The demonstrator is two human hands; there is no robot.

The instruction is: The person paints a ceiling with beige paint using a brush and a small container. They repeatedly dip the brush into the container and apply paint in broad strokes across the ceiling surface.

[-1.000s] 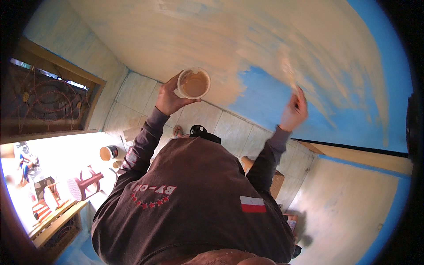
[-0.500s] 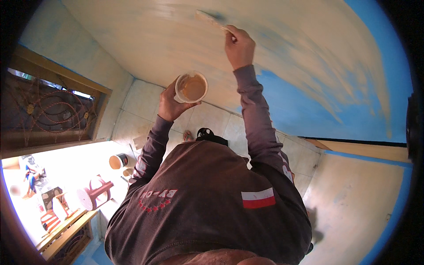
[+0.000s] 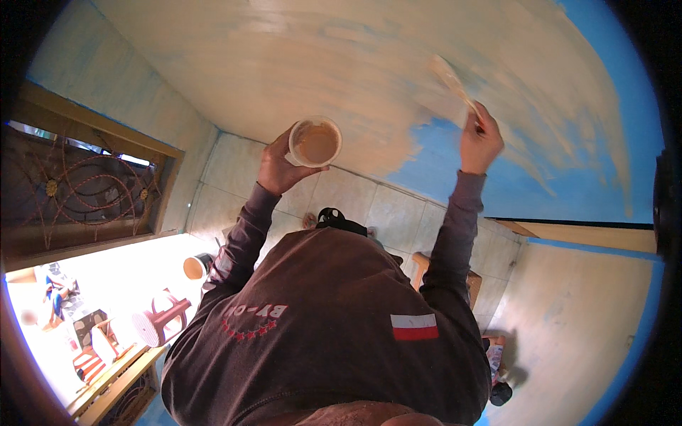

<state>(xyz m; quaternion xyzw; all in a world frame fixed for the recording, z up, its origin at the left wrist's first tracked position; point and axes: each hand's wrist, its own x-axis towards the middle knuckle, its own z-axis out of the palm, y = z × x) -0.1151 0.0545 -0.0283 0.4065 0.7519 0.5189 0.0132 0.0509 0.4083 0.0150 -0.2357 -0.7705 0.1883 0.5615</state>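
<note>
A round white tub (image 3: 293,153) of tan paint (image 3: 317,144) is gripped from its left side by my left hand (image 3: 277,169), with its mouth facing up. Farther right, my right hand (image 3: 482,140) has its fingers closed around the handle of a paintbrush (image 3: 449,75). The bristles point up and left and lie against the wall (image 3: 284,78), or very close to it. Streaky beige paint covers much of that wall. Below the brush, a patch of bright blue (image 3: 433,153) shows through.
A window with a curled metal grille (image 3: 85,184) is at the left. Beyond a bright opening stand a paint bucket (image 3: 195,267) and a pinkish stool (image 3: 162,316). Pale tiles (image 3: 348,195) floor the space below my arms. A wooden piece (image 3: 420,270) partly shows beside my right arm.
My right hand has carried the paintbrush right and down across the wall, over to the blue area. The tub in my left hand has shifted only slightly.
</note>
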